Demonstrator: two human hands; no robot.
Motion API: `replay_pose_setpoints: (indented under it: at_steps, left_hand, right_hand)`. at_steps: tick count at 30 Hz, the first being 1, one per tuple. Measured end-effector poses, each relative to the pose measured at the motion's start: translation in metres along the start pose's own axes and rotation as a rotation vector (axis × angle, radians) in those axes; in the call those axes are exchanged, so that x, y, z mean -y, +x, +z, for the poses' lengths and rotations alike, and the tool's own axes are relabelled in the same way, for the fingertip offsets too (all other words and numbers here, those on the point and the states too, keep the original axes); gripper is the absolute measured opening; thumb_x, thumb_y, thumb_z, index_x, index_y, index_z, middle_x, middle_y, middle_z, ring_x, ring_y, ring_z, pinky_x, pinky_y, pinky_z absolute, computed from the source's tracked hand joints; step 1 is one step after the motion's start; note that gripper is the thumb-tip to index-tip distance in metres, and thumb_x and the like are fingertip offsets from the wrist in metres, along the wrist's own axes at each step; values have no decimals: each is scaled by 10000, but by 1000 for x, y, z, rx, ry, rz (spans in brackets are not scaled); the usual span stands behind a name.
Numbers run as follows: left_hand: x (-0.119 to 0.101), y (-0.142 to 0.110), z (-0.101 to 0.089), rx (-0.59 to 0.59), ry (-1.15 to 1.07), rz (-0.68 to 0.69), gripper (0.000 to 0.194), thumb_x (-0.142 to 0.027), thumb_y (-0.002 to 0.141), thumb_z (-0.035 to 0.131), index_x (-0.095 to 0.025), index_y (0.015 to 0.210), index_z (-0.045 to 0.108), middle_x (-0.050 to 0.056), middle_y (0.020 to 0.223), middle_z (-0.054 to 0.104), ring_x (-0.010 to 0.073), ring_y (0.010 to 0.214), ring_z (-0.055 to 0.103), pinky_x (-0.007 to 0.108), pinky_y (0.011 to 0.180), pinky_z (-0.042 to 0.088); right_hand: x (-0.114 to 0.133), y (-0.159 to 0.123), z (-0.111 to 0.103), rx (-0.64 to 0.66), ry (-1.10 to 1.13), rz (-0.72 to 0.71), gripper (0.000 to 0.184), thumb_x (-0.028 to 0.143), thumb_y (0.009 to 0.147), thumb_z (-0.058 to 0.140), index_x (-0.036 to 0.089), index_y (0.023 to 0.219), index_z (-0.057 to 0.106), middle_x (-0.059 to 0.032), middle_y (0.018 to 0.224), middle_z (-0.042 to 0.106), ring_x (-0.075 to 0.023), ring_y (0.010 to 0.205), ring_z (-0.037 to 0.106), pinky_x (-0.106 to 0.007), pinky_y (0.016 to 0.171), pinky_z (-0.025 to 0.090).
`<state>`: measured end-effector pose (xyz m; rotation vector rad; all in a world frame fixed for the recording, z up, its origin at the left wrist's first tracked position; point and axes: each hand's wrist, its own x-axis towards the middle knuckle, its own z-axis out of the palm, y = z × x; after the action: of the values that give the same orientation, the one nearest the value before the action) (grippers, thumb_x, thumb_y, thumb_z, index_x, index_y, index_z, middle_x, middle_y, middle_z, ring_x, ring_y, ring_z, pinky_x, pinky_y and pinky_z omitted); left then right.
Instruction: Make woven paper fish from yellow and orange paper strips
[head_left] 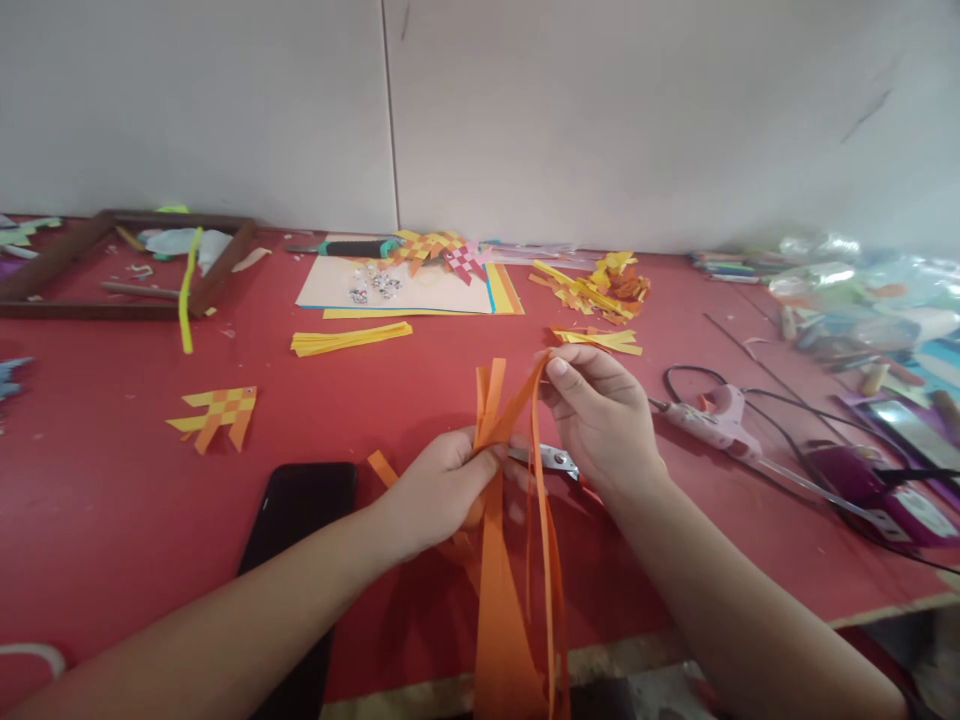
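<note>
Several orange paper strips (495, 560) are bunched in my left hand (450, 480), which is closed around them near the table's front edge. Their short ends stick up above the fingers, and long lengths hang down past the edge. My right hand (600, 410) pinches one bent orange strip (534, 380) between thumb and fingers, and thin strips drop from that pinch. Behind the hanging strips, a pair of scissors (556, 460) with red handles lies on the table, partly covered. A black phone (307, 520) rests beneath my left forearm.
A woven paper fish (221, 413) lies at left. Yellow strips (351, 338), paper sheets (412, 290) and a pile of yellow and orange scraps (600, 285) are farther back. At right are a glue gun (712, 420) with its cord and plastic bags (862, 290). A wooden frame (120, 310) sits at far left.
</note>
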<state>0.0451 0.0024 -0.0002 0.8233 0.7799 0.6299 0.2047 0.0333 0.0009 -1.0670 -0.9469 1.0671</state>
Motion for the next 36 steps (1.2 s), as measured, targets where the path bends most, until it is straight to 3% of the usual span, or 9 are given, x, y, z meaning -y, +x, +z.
replay_pose_setpoints:
  at_steps: [7, 12, 14, 17, 22, 25, 28, 33, 36]
  left_hand:
    - [1, 0, -1, 10, -27, -19, 162, -294, 895, 522, -166, 821, 589, -7, 625, 625, 98, 468, 570, 211, 495, 439]
    - [9, 1, -6, -67, 20, 5, 289, -415, 851, 608, -171, 713, 536, -29, 581, 541, 91, 488, 527, 215, 510, 451]
    - [10, 2, -6, -76, -26, 9, 340, -463, 822, 631, -170, 680, 537, -32, 562, 512, 89, 472, 494, 216, 485, 445]
    - [7, 4, -5, -88, -159, -35, 413, -515, 840, 575, -167, 623, 527, -27, 533, 473, 94, 437, 453, 233, 441, 445]
    - [-3, 7, -5, -213, -389, -141, 383, -354, 938, 376, -136, 727, 610, -2, 579, 489, 98, 453, 436, 243, 458, 458]
    - [-6, 9, -8, -267, -449, -105, 304, -252, 910, 384, -118, 833, 646, -5, 620, 493, 89, 469, 423, 219, 445, 417]
    - [-5, 10, -11, -320, -472, -52, 234, -193, 874, 436, -111, 901, 653, -12, 655, 497, 77, 490, 430, 206, 466, 410]
    - [-2, 10, -15, -318, -449, 33, 220, -190, 891, 481, -96, 980, 658, -10, 693, 511, 56, 507, 405, 183, 466, 359]
    - [1, 11, -15, -250, -422, 34, 240, -236, 896, 502, -93, 984, 673, 1, 701, 531, 54, 503, 396, 180, 455, 339]
  right_hand:
    - [0, 1, 0, -1, 54, -35, 100, 268, 737, 768, 240, 772, 678, 27, 762, 676, -104, 691, 624, -281, 723, 557]
    - [0, 2, 1, -53, 130, -27, 196, 261, 656, 837, 255, 809, 715, 41, 718, 690, -89, 665, 635, -241, 677, 568]
    - [0, 3, 1, -67, 161, -14, 256, 254, 630, 852, 257, 857, 733, 46, 718, 704, -84, 663, 645, -226, 670, 571]
    - [-1, 4, 0, -54, 194, -16, 202, 245, 619, 858, 234, 779, 737, 49, 701, 708, -69, 634, 643, -201, 650, 569]
    - [3, 1, 2, 32, 227, 5, 166, 257, 639, 851, 230, 710, 703, 47, 694, 701, -69, 640, 649, -171, 611, 552]
    - [9, -1, 1, 88, 237, 65, 204, 278, 625, 861, 239, 714, 681, 53, 709, 686, -70, 596, 639, -159, 533, 531]
    - [15, -3, -4, 201, 271, 203, 255, 285, 590, 876, 241, 707, 653, 65, 687, 648, -36, 459, 538, -130, 402, 448]
    - [13, -2, -14, 388, 384, 421, 352, 388, 543, 876, 222, 701, 610, 89, 623, 543, 19, 356, 271, -77, 276, 189]
    - [5, -2, -8, 336, 293, 403, 308, 362, 581, 866, 217, 709, 627, 62, 648, 586, -9, 421, 418, -106, 362, 370]
